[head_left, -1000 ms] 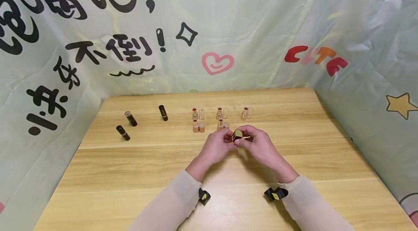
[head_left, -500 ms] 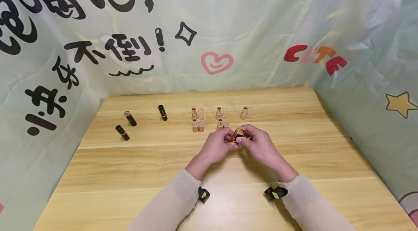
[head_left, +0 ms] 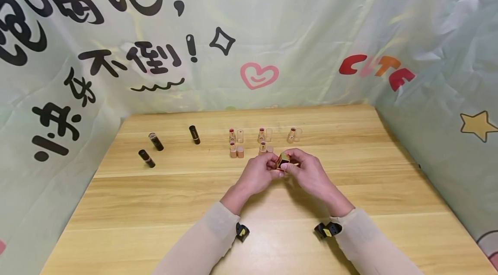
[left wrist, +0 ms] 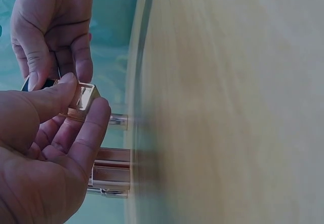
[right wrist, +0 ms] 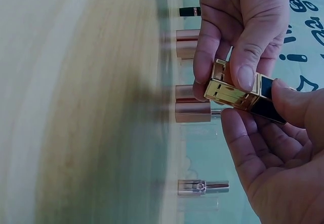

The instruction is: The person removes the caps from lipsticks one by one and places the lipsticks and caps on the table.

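A square gold-and-black lipstick (head_left: 283, 161) is held above the table between both hands. My left hand (head_left: 258, 174) pinches its gold end (right wrist: 230, 91) between thumb and fingers. At the black end (right wrist: 269, 104), my right hand (head_left: 310, 173) grips with thumb and curled fingers. The two parts appear joined in the right wrist view. In the left wrist view, the gold base (left wrist: 83, 100) faces the camera, while fingers cover most of the black part. Just beyond the hands stands an uncapped rose-gold lipstick (head_left: 262, 148), its cap partly hidden by my left hand.
Uncapped lipsticks stand in the back row, including one at the left (head_left: 232, 135) and one at the right (head_left: 291, 135), with clear caps beside them. Another rose-gold lipstick (head_left: 233, 150) has its cap (head_left: 240, 152) alongside. Black tubes (head_left: 156, 141) stand at the table's (head_left: 155, 206) left.
Over the last second the lipstick has tilted slightly between the hands, and my right thumb has shifted a little across it. The table items stay in place.
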Motion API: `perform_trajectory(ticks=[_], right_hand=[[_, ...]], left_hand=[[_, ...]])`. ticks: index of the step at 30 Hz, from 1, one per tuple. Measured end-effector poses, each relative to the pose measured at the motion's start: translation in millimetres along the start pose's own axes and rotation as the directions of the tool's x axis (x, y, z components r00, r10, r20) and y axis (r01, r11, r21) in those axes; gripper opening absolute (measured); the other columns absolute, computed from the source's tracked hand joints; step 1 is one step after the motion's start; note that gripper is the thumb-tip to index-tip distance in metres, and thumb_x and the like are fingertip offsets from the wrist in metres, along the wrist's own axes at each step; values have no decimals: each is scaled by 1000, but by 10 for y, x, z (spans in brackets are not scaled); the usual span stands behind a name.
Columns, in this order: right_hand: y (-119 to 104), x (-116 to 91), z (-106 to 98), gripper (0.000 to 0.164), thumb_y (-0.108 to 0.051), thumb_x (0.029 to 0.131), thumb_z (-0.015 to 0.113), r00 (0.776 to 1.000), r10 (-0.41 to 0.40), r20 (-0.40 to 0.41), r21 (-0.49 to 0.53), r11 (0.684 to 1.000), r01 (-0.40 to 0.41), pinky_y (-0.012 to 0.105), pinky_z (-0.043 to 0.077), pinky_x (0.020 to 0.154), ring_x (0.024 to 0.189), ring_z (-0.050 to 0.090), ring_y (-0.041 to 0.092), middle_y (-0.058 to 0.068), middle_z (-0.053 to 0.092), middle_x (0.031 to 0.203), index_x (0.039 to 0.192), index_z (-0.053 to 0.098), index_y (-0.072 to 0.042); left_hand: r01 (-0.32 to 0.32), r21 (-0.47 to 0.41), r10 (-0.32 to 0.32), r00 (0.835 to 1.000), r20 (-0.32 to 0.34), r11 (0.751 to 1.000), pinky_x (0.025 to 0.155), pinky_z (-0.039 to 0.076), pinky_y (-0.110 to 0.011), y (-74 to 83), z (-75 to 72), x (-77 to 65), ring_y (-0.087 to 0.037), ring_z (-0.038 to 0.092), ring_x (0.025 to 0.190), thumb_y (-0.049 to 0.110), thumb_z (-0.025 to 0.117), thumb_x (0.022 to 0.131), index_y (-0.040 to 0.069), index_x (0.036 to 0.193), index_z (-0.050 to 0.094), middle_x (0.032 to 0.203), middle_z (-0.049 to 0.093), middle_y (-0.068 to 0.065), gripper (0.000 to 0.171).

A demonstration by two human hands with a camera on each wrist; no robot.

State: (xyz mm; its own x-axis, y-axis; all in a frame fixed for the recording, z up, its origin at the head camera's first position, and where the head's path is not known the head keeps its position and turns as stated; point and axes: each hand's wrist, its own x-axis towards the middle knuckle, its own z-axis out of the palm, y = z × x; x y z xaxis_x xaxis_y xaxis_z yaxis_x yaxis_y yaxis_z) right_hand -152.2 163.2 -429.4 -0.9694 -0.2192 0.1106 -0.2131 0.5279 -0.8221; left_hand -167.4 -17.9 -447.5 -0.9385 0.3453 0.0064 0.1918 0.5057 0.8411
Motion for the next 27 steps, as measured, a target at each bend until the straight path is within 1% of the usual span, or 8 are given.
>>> perform_trajectory(ticks=[9,13,17,20,22,27], right_hand=[[2,-5,-3,20,-19,91,68,1000,-9,-8,-8,1000,9,37,51,82,93,66,17,1,72,104,111,66,-17],[10,-6,-7,20,-19,91,68,1000,-12,-11,-20,1000,12,36,51,81,91,65,16,1,73,103,111,66,-16],[21,0,-20,22,-21,94,65,1000,7,-15,27,1000,-7,33,55,82,93,68,17,5,73,107,115,64,-14],[27,12,-35,24,-21,95,63,1000,7,-21,71,997,-5,29,57,81,97,69,20,9,72,110,117,62,-11],[34,24,-41,24,-20,95,63,1000,-7,-21,79,997,9,29,58,80,97,69,22,11,72,110,117,62,-10],[49,25,-44,23,-22,94,64,999,-28,-23,17,999,28,31,56,79,96,69,20,8,73,108,115,62,-12]], left_hand=[[-6,4,6,1000,9,1000,75,50,-23,6,-12,-3,-5,60,80,23,78,83,19,100,65,88,66,9,21],[-13,0,13,1000,16,1000,73,49,-23,6,-16,-5,-5,59,79,22,77,84,19,99,65,88,66,8,20],[-27,37,27,1000,14,999,72,49,-22,4,-13,-9,-5,58,78,23,77,84,19,100,65,87,65,8,20],[-32,56,32,999,7,998,72,49,-23,3,-7,-11,-5,59,78,23,77,84,19,101,65,86,65,8,21],[-25,48,25,1000,3,999,73,50,-23,8,0,-11,-5,60,79,24,77,84,19,101,66,88,66,9,21],[25,14,-25,1000,10,1000,76,52,-23,30,28,-6,-5,63,81,24,78,83,17,102,66,90,67,8,24]])
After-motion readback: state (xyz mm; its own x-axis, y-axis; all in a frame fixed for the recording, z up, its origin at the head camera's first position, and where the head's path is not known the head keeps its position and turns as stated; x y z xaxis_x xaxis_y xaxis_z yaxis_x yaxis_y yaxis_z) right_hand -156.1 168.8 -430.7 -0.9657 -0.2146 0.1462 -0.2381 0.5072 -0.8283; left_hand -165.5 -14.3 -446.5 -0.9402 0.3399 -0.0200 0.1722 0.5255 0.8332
